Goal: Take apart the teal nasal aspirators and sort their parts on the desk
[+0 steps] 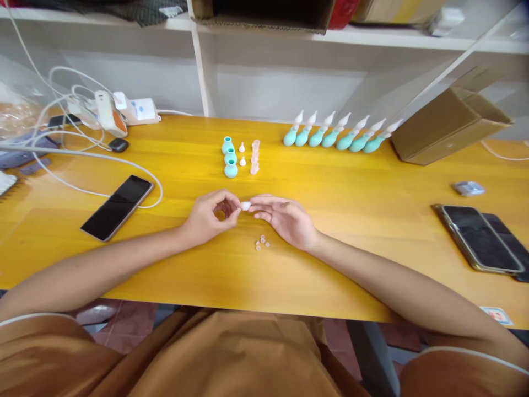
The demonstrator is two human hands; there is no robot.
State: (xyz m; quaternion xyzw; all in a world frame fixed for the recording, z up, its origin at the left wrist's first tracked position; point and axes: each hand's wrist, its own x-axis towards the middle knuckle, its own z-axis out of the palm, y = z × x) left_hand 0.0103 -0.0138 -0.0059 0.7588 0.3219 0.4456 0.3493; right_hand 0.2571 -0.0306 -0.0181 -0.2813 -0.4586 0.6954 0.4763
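Observation:
A small white nozzle tip (246,206) is pinched between the thumb and index finger of my left hand (210,218). My right hand (287,218) reaches in from the other side, fingers stretched out, with its fingertips at the tip's edge; whether they press on it is unclear. Below the hands lie several tiny pink rings (263,239). Beyond the hands stand three turquoise bulbs (231,169) with open necks, two more white tips (242,161) and a column of pale pink connector pieces (255,157). Farther right is a row of several bulb aspirators (317,137) with white tips, leaning.
A phone (118,208) and white cables (136,165) lie left, near a power strip (142,110). At right are a cardboard box (438,127), stacked phones (479,237) and a small grey packet (468,188). A white shelf (264,34) spans the back above the wooden table (185,275).

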